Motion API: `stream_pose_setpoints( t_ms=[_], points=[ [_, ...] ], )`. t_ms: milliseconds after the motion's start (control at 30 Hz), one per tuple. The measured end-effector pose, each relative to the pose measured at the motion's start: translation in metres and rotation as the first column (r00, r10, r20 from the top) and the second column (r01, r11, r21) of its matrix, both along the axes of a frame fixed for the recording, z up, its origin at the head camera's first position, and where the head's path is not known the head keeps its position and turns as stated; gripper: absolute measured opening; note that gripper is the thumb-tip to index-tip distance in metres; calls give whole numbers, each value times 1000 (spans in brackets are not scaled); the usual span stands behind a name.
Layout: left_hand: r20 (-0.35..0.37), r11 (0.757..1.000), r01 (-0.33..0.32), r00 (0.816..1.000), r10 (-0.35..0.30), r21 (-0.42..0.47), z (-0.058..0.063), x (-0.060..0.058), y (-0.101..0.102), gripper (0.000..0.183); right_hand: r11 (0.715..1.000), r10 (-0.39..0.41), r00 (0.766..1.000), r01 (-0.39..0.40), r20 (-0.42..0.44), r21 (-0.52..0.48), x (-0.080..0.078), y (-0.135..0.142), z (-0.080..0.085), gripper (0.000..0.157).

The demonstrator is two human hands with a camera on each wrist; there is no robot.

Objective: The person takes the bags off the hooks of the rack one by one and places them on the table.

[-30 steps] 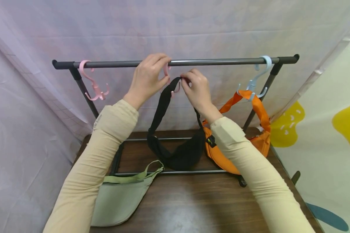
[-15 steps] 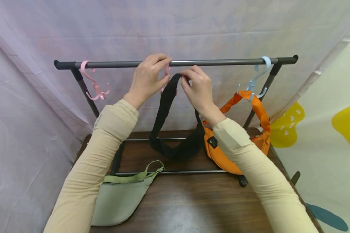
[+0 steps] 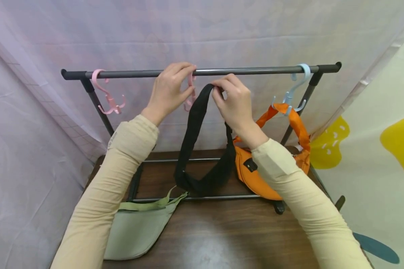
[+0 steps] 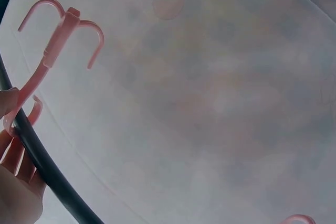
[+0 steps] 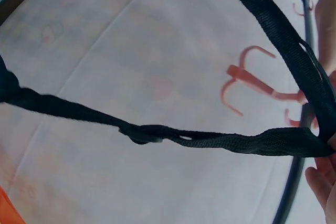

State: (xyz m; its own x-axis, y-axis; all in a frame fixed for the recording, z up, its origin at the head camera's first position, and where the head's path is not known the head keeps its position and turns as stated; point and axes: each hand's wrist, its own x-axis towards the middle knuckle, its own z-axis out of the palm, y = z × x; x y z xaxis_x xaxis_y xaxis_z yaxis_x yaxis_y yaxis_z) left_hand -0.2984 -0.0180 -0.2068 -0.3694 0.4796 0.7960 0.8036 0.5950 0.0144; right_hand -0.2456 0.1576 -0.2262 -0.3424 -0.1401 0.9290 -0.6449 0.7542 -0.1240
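Note:
My left hand (image 3: 168,89) is at the middle of the rail, its thumb and fingers gripping the top of a pink hook (image 4: 58,40) that hangs over the rail. In the left wrist view the hook's lower prongs stick out from the hand. Just to the right and slightly lower, my right hand (image 3: 235,102) pinches the top of the strap (image 3: 196,116) of a black waist bag (image 3: 219,172). The bag dangles in a loop below that hand. In the right wrist view the strap (image 5: 273,35) runs beside the pink hook, apart from its prongs.
The grey rail (image 3: 242,71) spans the rack. Another pink hook (image 3: 111,101) hangs at its left end, a light blue hook (image 3: 294,93) at its right. An orange waist bag (image 3: 256,175) hangs from the blue one. A pale green waist bag (image 3: 134,228) lies on the brown table (image 3: 222,231).
My right hand has shifted a little right and up, drawing the black strap away from the middle pink hook, which it overlapped before. My left hand stays at the rail.

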Motion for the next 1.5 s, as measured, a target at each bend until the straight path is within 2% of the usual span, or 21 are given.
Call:
stream_pose_setpoints(
  t_ms=[267, 433, 533, 667, 767, 933, 1067, 1133, 1200, 1267, 1333, 1367, 1433, 1500],
  points=[
    [-17, 1000, 25, 1000, -25, 15, -2, 3, -5, 42, 999, -35, 999, 36, 25, -10, 16, 0, 10, 17],
    [-53, 997, 45, 998, -42, 57, -5, 11, -13, 38, 999, -49, 999, 49, 22, 2, 25, 0, 15, 17],
    [-84, 995, 68, 995, -61, 73, -13, 18, -19, 34, 998, -54, 999, 53, 7, 21, 27, 2, 17, 17],
    [-108, 993, 95, 990, -86, 77, -32, 27, -30, 30, 998, -57, 998, 57, -3, 38, 28, 4, 18, 17],
    [-85, 991, 113, 991, -107, 77, -50, 34, -37, 29, 997, -67, 998, 67, -3, 42, 27, 6, 18, 17],
    [24, 986, 136, 990, -139, 97, -86, 50, -46, 30, 997, -81, 996, 81, 32, 15, 27, 8, 17, 17],
    [174, 986, 118, 975, -138, 121, -124, 60, -50, 34, 996, -89, 995, 90, 54, -4, 27, 8, 17, 17],
    [295, 985, 96, 946, -136, 144, -142, 65, -51, 38, 995, -95, 994, 96, 58, -9, 28, 8, 18, 17],
    [435, 981, 74, 888, -146, 177, -161, 69, -51, 43, 995, -97, 993, 99, 67, -25, 29, 8, 20, 18],
    [575, 976, 47, 802, -164, 213, -180, 73, -50, 48, 994, -101, 993, 103, 68, -26, 30, 7, 21, 18],
    [688, 968, 21, 700, -193, 250, -197, 75, -49, 54, 994, -102, 992, 104, 75, -34, 31, 6, 21, 18],
    [733, 962, 13, 645, -215, 271, -203, 77, -48, 56, 994, -104, 992, 107, 78, -34, 32, 6, 22, 18],
    [794, 950, -3, 549, -260, 314, -218, 78, -47, 60, 993, -107, 991, 110, 82, -34, 33, 6, 22, 18],
    [831, 939, -19, 472, -295, 344, -229, 79, -46, 62, 993, -108, 990, 112, 90, -43, 34, 5, 22, 18]
  ],
)
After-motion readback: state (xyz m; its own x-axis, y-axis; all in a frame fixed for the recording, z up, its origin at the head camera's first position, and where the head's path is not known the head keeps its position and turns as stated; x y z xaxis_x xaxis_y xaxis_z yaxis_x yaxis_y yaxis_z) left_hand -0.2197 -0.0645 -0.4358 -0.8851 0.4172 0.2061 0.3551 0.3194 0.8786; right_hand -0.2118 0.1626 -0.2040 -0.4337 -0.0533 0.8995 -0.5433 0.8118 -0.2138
